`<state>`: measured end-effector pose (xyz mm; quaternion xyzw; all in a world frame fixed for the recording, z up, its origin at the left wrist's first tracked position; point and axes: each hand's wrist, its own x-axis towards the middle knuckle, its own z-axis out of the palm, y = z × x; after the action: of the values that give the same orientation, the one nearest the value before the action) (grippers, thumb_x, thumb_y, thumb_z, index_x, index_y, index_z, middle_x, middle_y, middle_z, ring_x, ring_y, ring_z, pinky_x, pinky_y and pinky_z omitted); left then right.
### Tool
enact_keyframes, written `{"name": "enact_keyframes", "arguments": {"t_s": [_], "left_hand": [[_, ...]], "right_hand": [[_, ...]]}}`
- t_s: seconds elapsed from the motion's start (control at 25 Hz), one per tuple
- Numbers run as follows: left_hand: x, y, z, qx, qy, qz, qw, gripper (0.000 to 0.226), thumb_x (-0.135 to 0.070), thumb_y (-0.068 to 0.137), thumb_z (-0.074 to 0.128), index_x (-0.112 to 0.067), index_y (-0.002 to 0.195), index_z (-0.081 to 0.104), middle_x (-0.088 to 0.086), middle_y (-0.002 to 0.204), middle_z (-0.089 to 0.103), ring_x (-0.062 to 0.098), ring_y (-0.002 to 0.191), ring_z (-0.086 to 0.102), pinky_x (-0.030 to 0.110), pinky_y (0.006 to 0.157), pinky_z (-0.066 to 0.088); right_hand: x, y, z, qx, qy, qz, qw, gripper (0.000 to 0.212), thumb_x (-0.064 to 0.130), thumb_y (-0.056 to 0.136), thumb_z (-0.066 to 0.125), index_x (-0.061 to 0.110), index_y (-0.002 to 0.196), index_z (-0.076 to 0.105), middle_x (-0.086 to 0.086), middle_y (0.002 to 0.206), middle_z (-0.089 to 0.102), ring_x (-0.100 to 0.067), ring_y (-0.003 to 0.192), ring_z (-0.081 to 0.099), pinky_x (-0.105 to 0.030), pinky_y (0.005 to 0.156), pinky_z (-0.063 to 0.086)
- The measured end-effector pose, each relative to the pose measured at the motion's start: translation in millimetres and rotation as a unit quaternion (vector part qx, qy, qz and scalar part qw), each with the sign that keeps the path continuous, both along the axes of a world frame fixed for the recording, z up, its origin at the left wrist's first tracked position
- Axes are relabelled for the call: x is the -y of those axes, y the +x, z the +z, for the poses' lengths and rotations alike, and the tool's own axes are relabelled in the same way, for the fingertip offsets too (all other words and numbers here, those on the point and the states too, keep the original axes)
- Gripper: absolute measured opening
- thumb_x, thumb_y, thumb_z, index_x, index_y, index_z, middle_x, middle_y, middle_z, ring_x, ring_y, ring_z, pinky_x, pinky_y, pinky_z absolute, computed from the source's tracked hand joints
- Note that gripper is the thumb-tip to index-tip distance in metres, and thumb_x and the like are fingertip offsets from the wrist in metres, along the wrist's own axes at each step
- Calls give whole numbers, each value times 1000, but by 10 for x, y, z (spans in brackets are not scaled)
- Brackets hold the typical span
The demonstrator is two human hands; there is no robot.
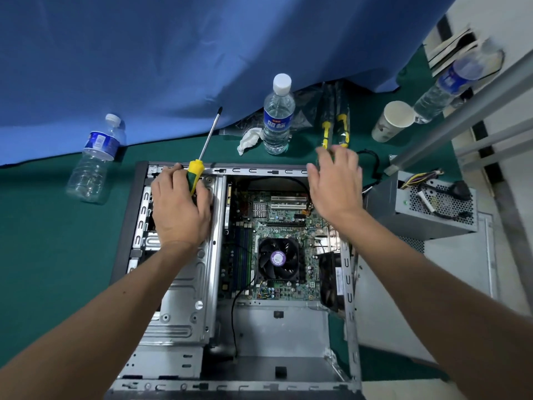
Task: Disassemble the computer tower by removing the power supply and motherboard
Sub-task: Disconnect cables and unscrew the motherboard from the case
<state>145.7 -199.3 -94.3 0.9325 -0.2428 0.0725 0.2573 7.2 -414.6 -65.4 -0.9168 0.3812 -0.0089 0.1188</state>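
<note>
The open computer tower (230, 284) lies on its side on the green bench (57, 255), its motherboard (274, 243) still seated inside with the black cooler fan (278, 259) near the middle. The power supply (427, 209) sits outside the case, just to its right, cables spilling from its top. The left hand (180, 207) rests palm down over the drive cage at the far left corner, fingers curled round the yellow-and-green handle of a screwdriver (199, 166) whose shaft points away. The right hand (336, 186) is spread, fingers straight, at the far right edge of the case, holding nothing. Beyond stand a water bottle (278, 116) and a paper cup (392, 121).
</note>
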Motion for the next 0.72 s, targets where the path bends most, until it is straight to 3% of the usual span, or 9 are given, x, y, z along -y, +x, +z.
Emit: {"name": "enact_keyframes", "arguments": {"t_s": [0.08, 0.2, 0.36, 0.56, 0.72], "left_hand": [[1, -1, 17, -14, 1, -7, 1000, 30, -20, 98, 50, 2, 117, 55, 22, 125, 52, 37, 117, 44, 41, 101, 34], [-18, 6, 81, -59, -11, -12, 998, 32, -19, 99, 49, 3, 123, 53, 21, 129, 49, 34, 122, 42, 38, 105, 31], [-137, -170, 205, -105, -16, 41, 993, 30, -18, 99, 51, 2, 121, 53, 21, 121, 50, 34, 114, 45, 36, 100, 32], [-290, -414, 218, -119, 31, 103, 987, 24, -13, 98, 52, 4, 115, 52, 23, 119, 50, 37, 111, 44, 42, 96, 34], [-323, -413, 205, -104, 67, 97, 988, 33, -10, 94, 55, 5, 123, 50, 27, 124, 49, 42, 113, 42, 48, 93, 36]], "right_hand": [[11, 30, -128, -49, -2, 19, 999, 45, 36, 106, 24, 11, 130, 53, -11, 133, 51, -28, 122, 41, -43, 99, 37], [16, 33, -171, -34, -3, 12, 999, 47, 36, 106, 22, 9, 119, 58, -12, 121, 58, -29, 112, 46, -44, 91, 39], [29, 37, -163, -23, 6, 9, 1000, 47, 36, 105, 23, 10, 117, 60, -10, 118, 59, -28, 110, 46, -44, 92, 39], [20, 32, -154, -17, 10, 8, 1000, 47, 36, 105, 23, 10, 115, 60, -10, 116, 60, -28, 109, 47, -44, 92, 40], [26, 38, -177, -2, 18, 2, 1000, 46, 36, 105, 24, 10, 113, 61, -10, 114, 60, -28, 108, 47, -44, 92, 40]]}}
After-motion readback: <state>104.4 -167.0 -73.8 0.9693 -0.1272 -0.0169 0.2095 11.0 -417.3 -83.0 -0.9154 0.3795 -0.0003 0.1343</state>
